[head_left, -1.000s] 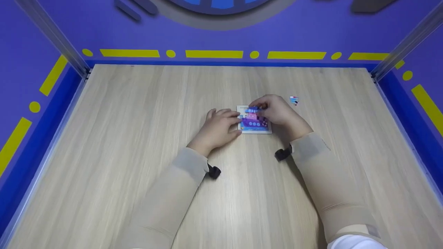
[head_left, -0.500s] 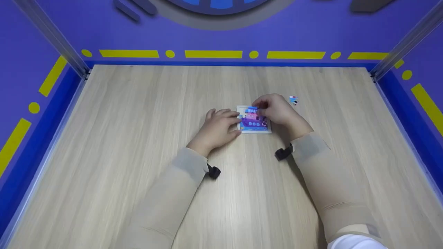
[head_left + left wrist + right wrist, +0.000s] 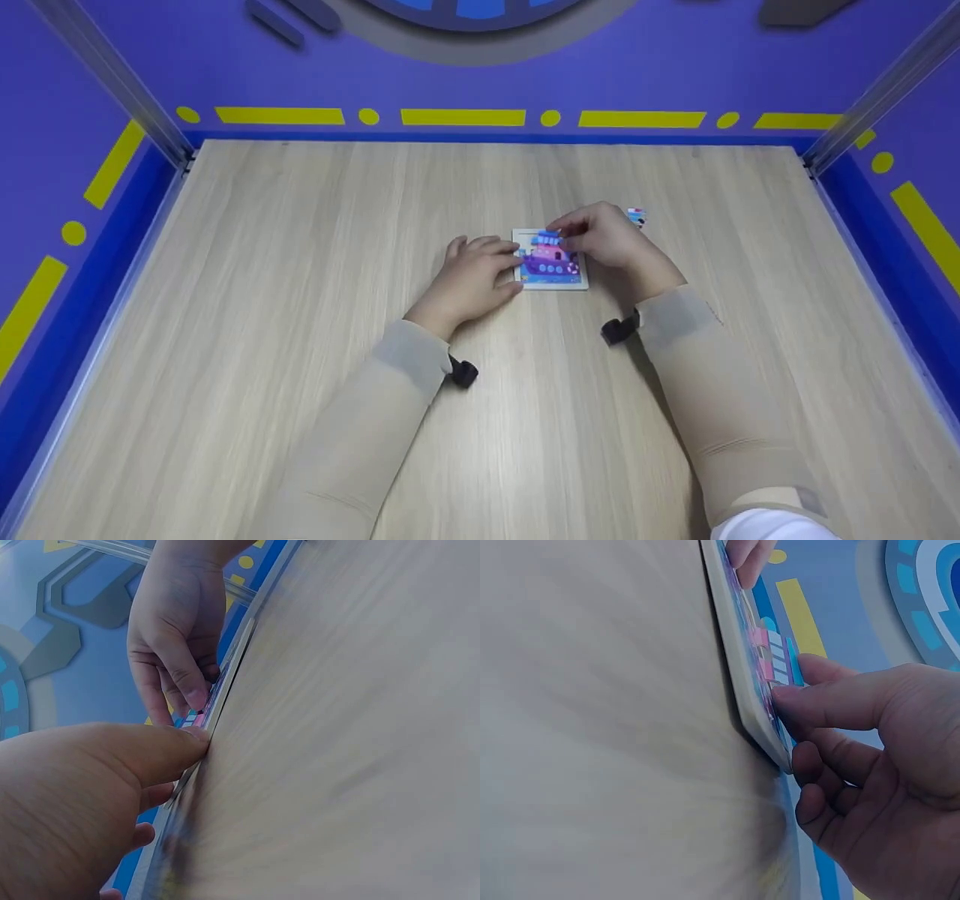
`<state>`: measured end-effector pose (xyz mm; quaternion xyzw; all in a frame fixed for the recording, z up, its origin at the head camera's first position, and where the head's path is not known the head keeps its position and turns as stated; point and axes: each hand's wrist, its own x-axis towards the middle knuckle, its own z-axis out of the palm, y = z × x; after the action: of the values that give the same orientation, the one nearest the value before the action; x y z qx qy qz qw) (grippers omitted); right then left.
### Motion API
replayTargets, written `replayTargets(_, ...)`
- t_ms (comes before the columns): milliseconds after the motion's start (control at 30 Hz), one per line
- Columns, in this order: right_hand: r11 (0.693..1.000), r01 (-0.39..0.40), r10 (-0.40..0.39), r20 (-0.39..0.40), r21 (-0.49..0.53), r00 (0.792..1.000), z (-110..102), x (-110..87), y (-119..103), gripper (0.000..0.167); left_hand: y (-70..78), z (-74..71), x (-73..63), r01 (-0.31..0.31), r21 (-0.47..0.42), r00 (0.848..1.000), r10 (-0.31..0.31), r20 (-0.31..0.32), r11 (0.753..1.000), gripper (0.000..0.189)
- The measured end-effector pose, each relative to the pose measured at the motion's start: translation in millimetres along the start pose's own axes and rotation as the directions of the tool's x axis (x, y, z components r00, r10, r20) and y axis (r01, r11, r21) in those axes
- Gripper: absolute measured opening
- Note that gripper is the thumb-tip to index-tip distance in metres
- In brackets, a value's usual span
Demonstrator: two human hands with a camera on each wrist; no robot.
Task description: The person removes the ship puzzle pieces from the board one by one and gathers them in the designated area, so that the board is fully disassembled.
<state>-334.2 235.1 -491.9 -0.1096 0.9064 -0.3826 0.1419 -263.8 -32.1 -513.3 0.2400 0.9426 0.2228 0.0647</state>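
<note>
A small square jigsaw puzzle [image 3: 555,279] with a pale frame lies on the table, showing a pink and purple ship on blue water. My left hand [image 3: 469,279] rests at its left side, fingertips and thumb touching the frame. At the upper right of the picture, my right hand [image 3: 609,236] pinches a blue-striped puzzle piece [image 3: 778,658] between thumb and fingers. In the right wrist view this piece stands tilted up from the board. Part of the puzzle's right side is hidden under the right hand.
Just beyond the right hand lies a loose puzzle piece [image 3: 636,216], partly covered by that hand. Wood-grain table [image 3: 300,247] surrounds the puzzle. Purple panels [image 3: 480,82] with yellow marks enclose the back and sides.
My right hand has shifted slightly to the right, baring more of the ship and covering part of the loose piece. The left hand and the frame have stayed still.
</note>
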Motion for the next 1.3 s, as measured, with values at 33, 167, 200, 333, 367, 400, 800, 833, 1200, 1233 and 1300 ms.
replayTargets(33, 1.0, 0.004, -0.004, -0.003, 0.0, 1.0, 0, 0.5, 0, 0.032, -0.1, -0.1, 0.1, 0.0, 0.001, 1.0, 0.0, 0.0, 1.0, 0.052)
replayTargets(167, 1.0, 0.03, -0.03, -0.035, -0.001, 0.999, 0, 3.0, 3, 0.028, -0.2, -0.3, 0.8, -0.002, 0.005, 1.0, 0.002, -0.003, 1.0, 0.052)
replayTargets(200, 0.999, 0.035, -0.035, -0.044, 0.0, 0.998, 0, 3.6, 4, 0.026, -0.1, -0.5, 1.0, -0.003, 0.006, 1.0, 0.003, -0.003, 1.0, 0.052)
replayTargets(333, 0.999, 0.046, -0.046, -0.062, 0.002, 0.997, -1, 4.8, 7, 0.021, 0.1, -0.7, 1.8, -0.006, 0.015, 1.0, 0.006, -0.004, 1.0, 0.052)
replayTargets(367, 0.999, 0.049, -0.048, -0.062, 0.001, 0.997, -1, 4.6, 7, 0.021, 0.2, -0.9, 1.8, -0.005, 0.014, 1.0, 0.005, -0.002, 1.0, 0.052)
replayTargets(400, 0.999, 0.052, -0.052, -0.061, -0.001, 0.997, -1, 4.4, 8, 0.021, 0.3, -1.1, 1.8, -0.004, 0.013, 1.0, 0.004, 0.001, 1.0, 0.052)
replayTargets(800, 0.999, 0.026, -0.025, -0.08, 0.02, 0.996, -2, 3.3, 9, 0.027, 0.5, -2.5, 0.8, -0.002, 0.002, 1.0, 0.002, 0.011, 1.0, 0.053)
replayTargets(833, 0.999, 0.028, -0.026, -0.082, 0.022, 0.996, -2, 3.4, 10, 0.027, 0.6, -2.5, 0.7, -0.002, 0.003, 1.0, 0.002, 0.011, 1.0, 0.053)
replayTargets(1200, 0.964, -0.007, 0.029, -0.078, 0.265, 0.997, -4, 2.8, 11, 0.029, 0.6, -1.6, 0.1, -0.002, 0.008, 1.0, 0.002, 0.017, 1.0, 0.052)
replayTargets(1233, 0.952, -0.019, 0.044, -0.075, 0.306, 0.996, -4, 2.6, 11, 0.029, 0.4, -1.3, 0.1, 0.0, 0.007, 1.0, 0.0, 0.017, 1.0, 0.052)
replayTargets(1300, 0.927, -0.036, 0.066, -0.068, 0.374, 0.995, -4, 2.5, 10, 0.029, 0.3, -1.2, -0.2, 0.002, 0.006, 1.0, -0.002, 0.015, 1.0, 0.052)
